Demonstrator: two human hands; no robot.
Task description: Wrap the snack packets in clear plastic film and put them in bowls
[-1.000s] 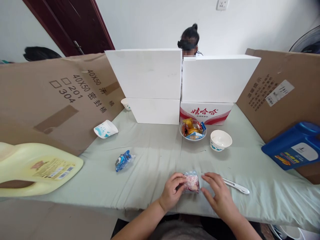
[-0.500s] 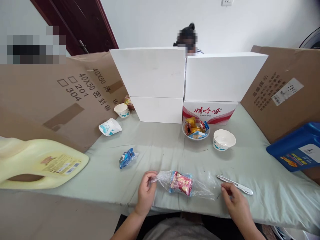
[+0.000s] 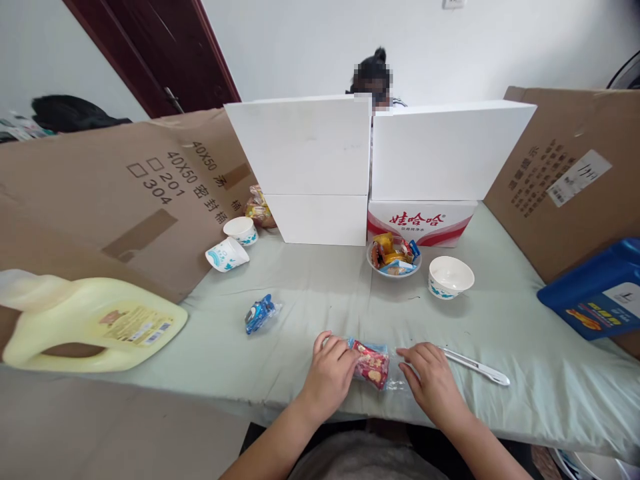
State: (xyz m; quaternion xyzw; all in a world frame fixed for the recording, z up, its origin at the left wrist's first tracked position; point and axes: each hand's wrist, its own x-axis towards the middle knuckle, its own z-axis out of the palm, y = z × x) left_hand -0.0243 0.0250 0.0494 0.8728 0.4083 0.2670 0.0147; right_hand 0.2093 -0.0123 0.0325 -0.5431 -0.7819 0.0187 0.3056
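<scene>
A red snack packet point(image 3: 373, 365) with bluish edges lies inside a clear plastic bag point(image 3: 397, 379) near the table's front edge. My left hand point(image 3: 331, 373) is curled over the bag's left end, its fingertips touching the packet's left side. Over the right end of the bag rests my right hand point(image 3: 431, 379), thumb and fingers apart, with a gap between it and the packet. A white utility knife point(image 3: 477, 368) lies just right of my right hand. Farther left on the cloth sits a blue wrapped snack point(image 3: 260, 313).
A bowl of wrapped snacks point(image 3: 393, 259) and a white paper bowl point(image 3: 451, 277) stand ahead. Two paper cups point(image 3: 227, 255) are at left. A yellow jug point(image 3: 125, 323) and a blue jug point(image 3: 600, 293) flank the table. White boxes point(image 3: 315, 147) block the back; a person sits behind them.
My left hand has moved right from the bag's twisted left end to the packet. My right hand has moved left onto the bag's right end, and its fingers have spread.
</scene>
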